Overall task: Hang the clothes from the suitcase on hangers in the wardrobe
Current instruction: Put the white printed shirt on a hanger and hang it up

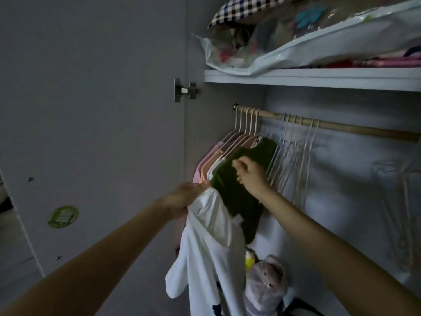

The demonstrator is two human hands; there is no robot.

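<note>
A: Nearest the head camera are the person's two bare forearms, reaching up into the wardrobe. What is each hand doing?

B: The left hand [189,193] has its fingers curled around the top of a white garment [211,254], which hangs down from that grip in front of the wardrobe's lower part. The right hand [249,173] pinches the shoulder of a green garment [241,192], which hangs at the near end of the row of clothes on the rail [341,127].

A: So which step is this?

B: It looks like the green piece is being settled on its hanger, just beside the pink and white clothes [211,160] already hung, while the white one waits its turn. Whether the green one's hook is fully on the rail cannot be told; the hand and cloth hide it.

A: And next?

B: Probably freeing the right hand, taking one of the empty hangers [293,156] just right of the green garment, and threading it into the white garment's neck. That calls for both hands, and the thin hangers sit bunched together, so picking out a single one may need care.

A: Any writing to read?

B: A round green sticker [63,216] sits on the open door [91,110], but its print is too small and dim to read. Dark marks low on the white garment are cut off. Nothing legible on the bagged bedding [307,49] on the shelf [296,79] above.
</note>
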